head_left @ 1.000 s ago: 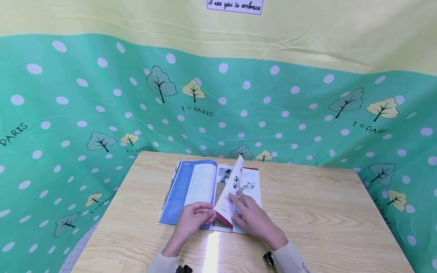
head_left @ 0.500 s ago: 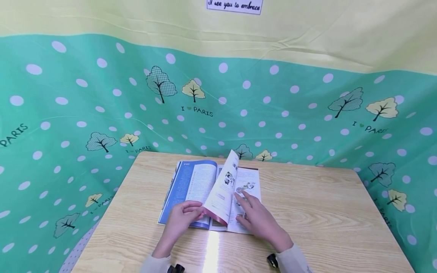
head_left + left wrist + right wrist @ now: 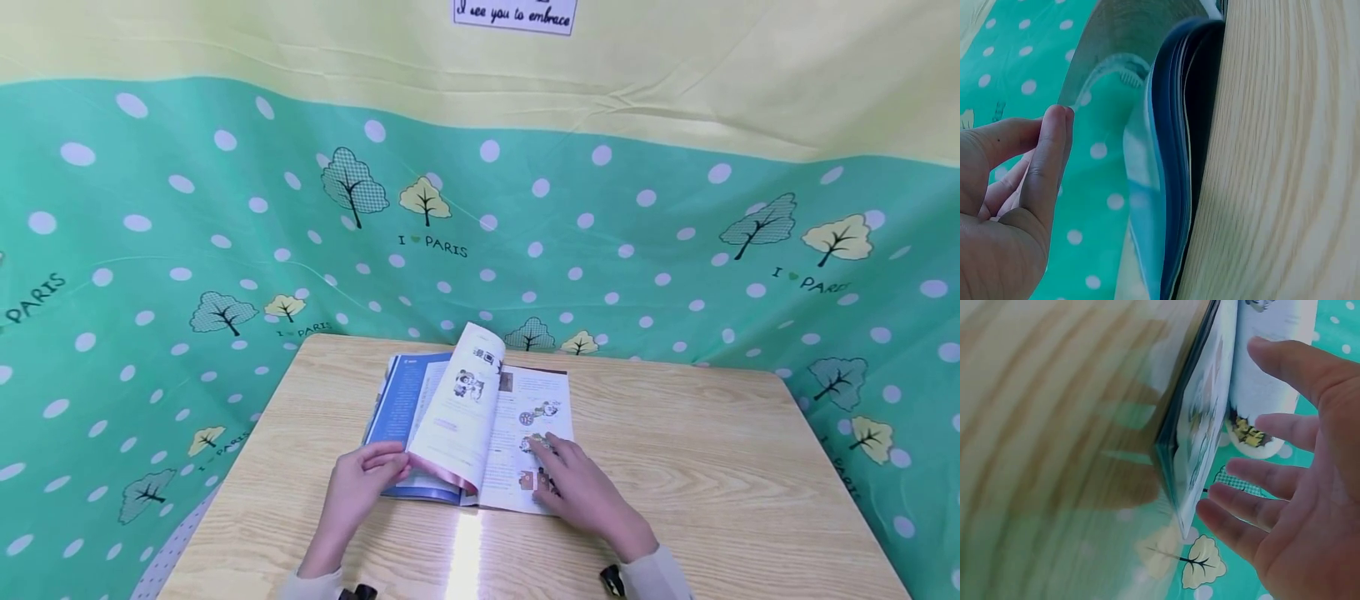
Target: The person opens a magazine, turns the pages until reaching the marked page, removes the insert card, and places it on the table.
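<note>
An open magazine [image 3: 517, 467] lies on the table, with blue and white pages on its left side and cartoon pictures on its right. One page [image 3: 457, 408] is lifted and curves over toward the left, its pinkish lower edge showing. My left hand [image 3: 363, 479] pinches that page's lower corner between thumb and fingers; the left wrist view shows the fingertips [image 3: 1057, 115] meeting at the page edge. My right hand [image 3: 585, 492] is over the lower right page, fingers spread. In the right wrist view its fingers [image 3: 1260, 469] are extended and hold nothing.
The light wooden table [image 3: 690, 467] extends on both sides of the magazine. Behind it hangs a green polka-dot curtain [image 3: 600, 275] with printed trees, touching the table's back edge. A bright light reflection lies on the tabletop in front of the magazine.
My left hand has moved left, carrying the page's corner over the left pages. More of the right page now shows. My right hand has shifted slightly right and down.
</note>
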A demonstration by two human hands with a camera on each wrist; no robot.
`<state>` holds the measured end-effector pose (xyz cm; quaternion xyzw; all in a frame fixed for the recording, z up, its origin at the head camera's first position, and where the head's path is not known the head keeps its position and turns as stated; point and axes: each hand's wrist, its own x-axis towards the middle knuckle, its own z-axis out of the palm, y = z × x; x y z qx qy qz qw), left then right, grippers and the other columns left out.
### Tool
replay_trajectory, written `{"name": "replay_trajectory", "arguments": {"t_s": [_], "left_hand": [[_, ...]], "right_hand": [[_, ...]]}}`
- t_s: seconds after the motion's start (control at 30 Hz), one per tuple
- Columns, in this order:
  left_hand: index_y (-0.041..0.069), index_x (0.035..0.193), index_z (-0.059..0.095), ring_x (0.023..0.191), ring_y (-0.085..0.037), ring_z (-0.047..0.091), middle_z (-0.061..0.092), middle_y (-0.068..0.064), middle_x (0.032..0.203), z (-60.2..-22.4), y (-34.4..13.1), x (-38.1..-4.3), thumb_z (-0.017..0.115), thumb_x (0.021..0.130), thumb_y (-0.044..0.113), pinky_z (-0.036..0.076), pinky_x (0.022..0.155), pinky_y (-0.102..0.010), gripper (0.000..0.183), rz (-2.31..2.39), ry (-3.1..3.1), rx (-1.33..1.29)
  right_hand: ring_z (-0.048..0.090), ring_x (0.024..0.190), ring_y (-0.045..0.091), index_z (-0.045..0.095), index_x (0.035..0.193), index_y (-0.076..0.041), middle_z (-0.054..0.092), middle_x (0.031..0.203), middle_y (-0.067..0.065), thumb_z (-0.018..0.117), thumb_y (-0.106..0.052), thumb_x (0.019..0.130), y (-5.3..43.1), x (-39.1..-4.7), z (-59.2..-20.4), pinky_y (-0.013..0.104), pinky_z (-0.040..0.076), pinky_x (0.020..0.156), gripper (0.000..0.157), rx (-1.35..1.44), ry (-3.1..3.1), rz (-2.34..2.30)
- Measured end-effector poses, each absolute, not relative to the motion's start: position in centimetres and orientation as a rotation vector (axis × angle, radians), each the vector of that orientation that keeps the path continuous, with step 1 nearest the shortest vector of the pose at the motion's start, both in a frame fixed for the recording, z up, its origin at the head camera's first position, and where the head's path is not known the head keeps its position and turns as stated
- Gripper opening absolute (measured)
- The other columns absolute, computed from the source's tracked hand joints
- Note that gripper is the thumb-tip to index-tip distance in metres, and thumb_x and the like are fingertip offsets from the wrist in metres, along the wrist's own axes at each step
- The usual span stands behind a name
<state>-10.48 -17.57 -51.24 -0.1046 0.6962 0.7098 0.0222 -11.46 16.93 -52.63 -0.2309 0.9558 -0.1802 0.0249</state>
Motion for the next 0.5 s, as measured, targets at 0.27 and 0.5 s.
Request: {"name": "replay_trajectory", "arguments": {"t_s": [0.27,0.5], "left_hand": [[-0.012,0.115,0.066,0.083,-0.028,0.073,0.072,-0.021,0.096,-51.1,-20.0,-9.7,0.072,0.088,-0.005,0.063,0.078,-0.032,0.029,2.130,2.235,-0.462],[-0.011,0.119,0.065,0.086,-0.026,0.073,0.073,-0.019,0.100,-51.1,-22.1,-8.9,0.072,0.090,0.000,0.063,0.079,-0.030,0.032,2.046,2.290,-0.555]], "right_hand": [[0.040,0.136,0.042,0.043,0.152,-0.011,0.039,0.152,0.023,0.077,-0.038,0.088,17.6,-11.1,-52.8,0.059,0.040,0.110,0.077,-0.720,2.889,-0.528],[0.035,0.139,0.045,0.043,0.152,-0.011,0.033,0.156,0.023,0.082,-0.041,0.081,17.9,-10.9,-52.6,0.063,0.037,0.111,0.086,-0.701,2.835,-0.504]]}}
